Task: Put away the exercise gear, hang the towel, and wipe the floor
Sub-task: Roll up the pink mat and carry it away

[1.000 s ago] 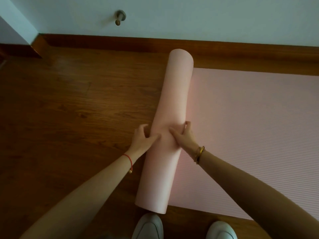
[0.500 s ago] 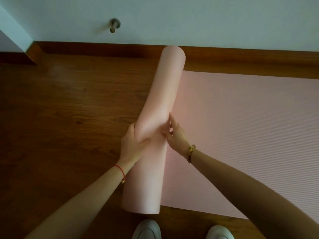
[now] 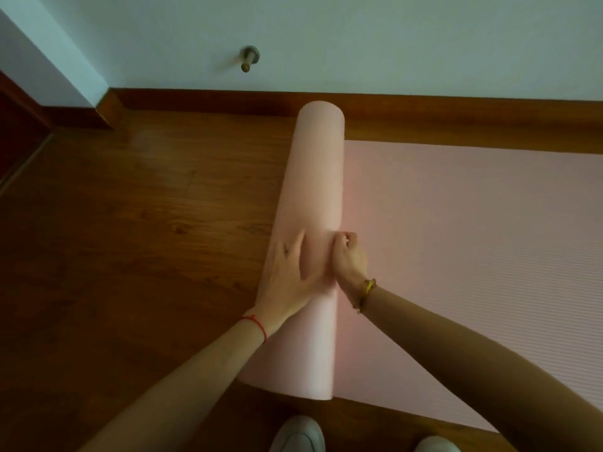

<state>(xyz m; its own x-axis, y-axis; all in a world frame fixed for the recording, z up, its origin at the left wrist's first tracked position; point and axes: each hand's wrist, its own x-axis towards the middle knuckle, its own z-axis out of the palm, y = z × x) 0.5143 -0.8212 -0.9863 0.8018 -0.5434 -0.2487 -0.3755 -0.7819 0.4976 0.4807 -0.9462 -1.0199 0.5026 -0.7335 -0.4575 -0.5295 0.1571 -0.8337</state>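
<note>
Pink mat [image 3: 473, 256] half rolled on wood floor [image 3: 130, 239], which stretches wide to the left. Roll [image 3: 316, 184] far end near baseboard [image 3: 195, 100]. L hand [image 3: 287, 275] flat, fingers straight, on roll. R hand [image 3: 349, 259] curled at roll's rt edge; grip unclear.

**No legible text**

Nothing to read anywhere: no lettering, brand, number or sign on the pink mat [image 3: 456, 239], rolled at left and flat at right, nor on the far wall [image 3: 391, 44], the wooden floor [image 3: 130, 239] or the near white shoes [image 3: 297, 435].
</note>
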